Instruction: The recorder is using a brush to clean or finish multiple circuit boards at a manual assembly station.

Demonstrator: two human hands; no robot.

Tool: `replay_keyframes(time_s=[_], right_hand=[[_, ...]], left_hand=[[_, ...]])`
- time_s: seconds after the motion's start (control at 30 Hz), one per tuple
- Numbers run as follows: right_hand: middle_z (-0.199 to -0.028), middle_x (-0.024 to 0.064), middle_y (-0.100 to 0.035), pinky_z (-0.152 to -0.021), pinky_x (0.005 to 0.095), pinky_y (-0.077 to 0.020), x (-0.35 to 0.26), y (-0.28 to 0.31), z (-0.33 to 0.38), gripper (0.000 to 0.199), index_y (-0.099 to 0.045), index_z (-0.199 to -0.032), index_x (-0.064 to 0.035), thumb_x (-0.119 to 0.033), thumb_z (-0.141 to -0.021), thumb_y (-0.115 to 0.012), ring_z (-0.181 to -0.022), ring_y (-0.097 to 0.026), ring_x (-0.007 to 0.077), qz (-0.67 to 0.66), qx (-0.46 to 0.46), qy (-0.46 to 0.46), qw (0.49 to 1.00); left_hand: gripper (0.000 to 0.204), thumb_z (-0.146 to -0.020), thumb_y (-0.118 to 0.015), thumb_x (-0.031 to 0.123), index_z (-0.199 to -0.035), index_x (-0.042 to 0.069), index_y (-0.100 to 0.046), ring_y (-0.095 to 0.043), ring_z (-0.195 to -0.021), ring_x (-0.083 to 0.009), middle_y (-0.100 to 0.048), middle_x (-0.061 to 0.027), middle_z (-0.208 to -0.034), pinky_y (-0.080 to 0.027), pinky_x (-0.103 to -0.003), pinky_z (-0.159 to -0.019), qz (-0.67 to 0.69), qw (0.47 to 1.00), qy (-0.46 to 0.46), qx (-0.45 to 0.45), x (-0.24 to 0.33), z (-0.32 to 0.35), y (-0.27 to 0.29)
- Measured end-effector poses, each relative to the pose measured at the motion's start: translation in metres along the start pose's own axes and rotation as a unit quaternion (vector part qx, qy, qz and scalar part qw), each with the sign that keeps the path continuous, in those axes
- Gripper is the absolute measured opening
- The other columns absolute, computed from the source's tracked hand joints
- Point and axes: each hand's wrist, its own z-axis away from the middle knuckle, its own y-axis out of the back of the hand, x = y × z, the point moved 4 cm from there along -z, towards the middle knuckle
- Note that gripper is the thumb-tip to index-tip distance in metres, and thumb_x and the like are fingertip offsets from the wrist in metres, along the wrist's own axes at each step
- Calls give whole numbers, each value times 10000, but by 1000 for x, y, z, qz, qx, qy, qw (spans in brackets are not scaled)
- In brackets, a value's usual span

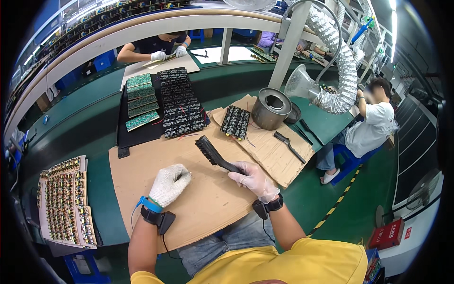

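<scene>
My right hand [254,180], in a thin translucent glove, grips the handle of a black brush [213,154]. The brush is raised over the cardboard sheet [203,203], its bristles pointing up and to the left. My left hand [170,184], in a white knit glove, is curled closed over the cardboard with nothing showing in it. Beyond the brush, a black circuit board panel [235,122] lies on a second cardboard piece [279,161]. Next to that panel stands a round metal can [272,108] with a hole in its top. A second black brush [290,146] lies to the right.
Black board panels [182,104] and green boards [142,102] lie at the back. Populated boards [66,203] stand at the left. A clear suction hood [301,83] on a silver duct hangs at right. One co-worker [165,49] works opposite, another [371,120] sits at right.
</scene>
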Motion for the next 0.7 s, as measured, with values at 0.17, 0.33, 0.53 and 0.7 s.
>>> replay_keyframes(time_s=[0.17,0.33,0.53,0.7], right_hand=[[-787,-65,-590,-595,217,-424,6,2,-2,377,-720,-1240,-5,-278,-989,-784,-673,-513,34,21,-8,8,1000],[-788,-63,-590,-597,221,-416,2,3,-6,394,-720,-1243,0,-291,-986,-788,-678,-504,33,46,-16,32,998],[-790,-61,-587,-595,227,-412,1,2,-2,385,-725,-1247,-7,-285,-988,-785,-679,-496,35,46,-13,14,999],[-807,-29,-588,-631,273,-434,-2,2,-2,350,-735,-1187,-7,-297,-996,-773,-712,-510,74,60,-11,13,998]], left_hand=[[149,-931,-687,123,-890,-20,-688,-660,-707,-276,-680,-171,-789,-523,-380,-700,11,1000,10,-5,-2,1,-2],[148,-930,-686,113,-888,-30,-684,-666,-721,-288,-683,-173,-802,-526,-383,-712,9,1000,18,-6,-3,-2,0],[145,-931,-687,110,-878,-26,-682,-669,-734,-304,-682,-174,-806,-526,-388,-716,8,1000,11,-8,-2,0,-2],[157,-935,-696,115,-860,-23,-681,-665,-730,-310,-673,-176,-790,-523,-392,-709,7,1000,11,-5,2,-1,0]])
